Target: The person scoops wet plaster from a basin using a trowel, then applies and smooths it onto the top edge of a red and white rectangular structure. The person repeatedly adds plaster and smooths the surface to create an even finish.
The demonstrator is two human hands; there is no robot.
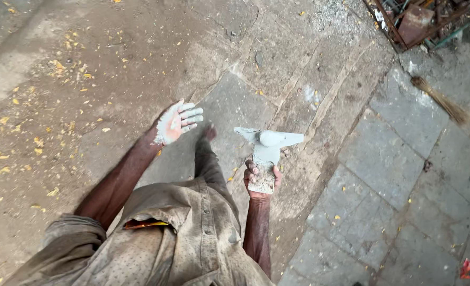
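My right hand (261, 182) grips the base of a grey clay bird figure (269, 142) with spread wings, holding it upright in front of my body. The figure's block-shaped foot sits in my palm. My left hand (177, 123) is stretched out to the left with fingers spread, its palm coated in pale grey clay and holding nothing. Below the hands I see my dusty buttoned shirt (192, 233) and one leg stepping forward.
Worn stone paving (394, 159) lies underfoot, with bare dirt and scattered yellow leaves (39, 143) to the left. A broom (439, 98) lies at the right. Rusty metal scrap (420, 21) is piled at the top right.
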